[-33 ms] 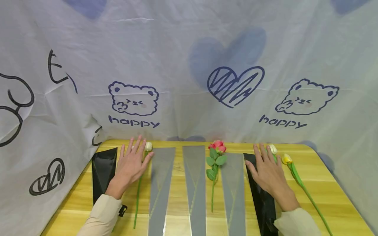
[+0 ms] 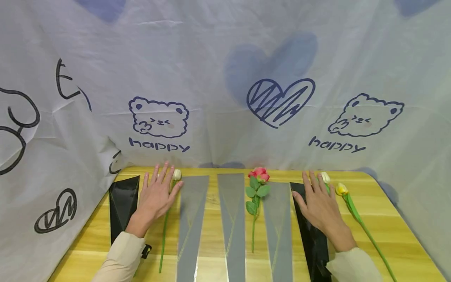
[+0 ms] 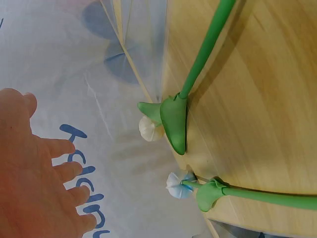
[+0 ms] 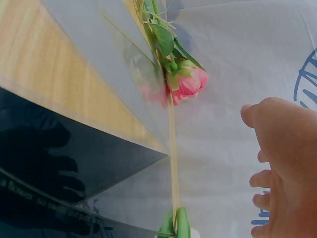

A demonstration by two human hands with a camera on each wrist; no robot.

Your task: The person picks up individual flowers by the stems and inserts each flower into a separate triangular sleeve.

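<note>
My left hand, fingers straight and spread, is over the table's left side, between a black flower sleeve and a white tulip. In the left wrist view, a pale blue-white flower lies near that tulip. On the right, my right hand also has extended fingers, above another black flower sleeve. It partly covers a second white tulip; a yellow tulip lies to its right. Neither hand holds anything. Whether they touch the things below, I cannot tell.
Between the hands, several grey, see-through flower sleeves lie lengthwise on the wooden table. A pink flower with green leaves lies among them. Behind the table hangs a pale cloth with bear and heart drawings.
</note>
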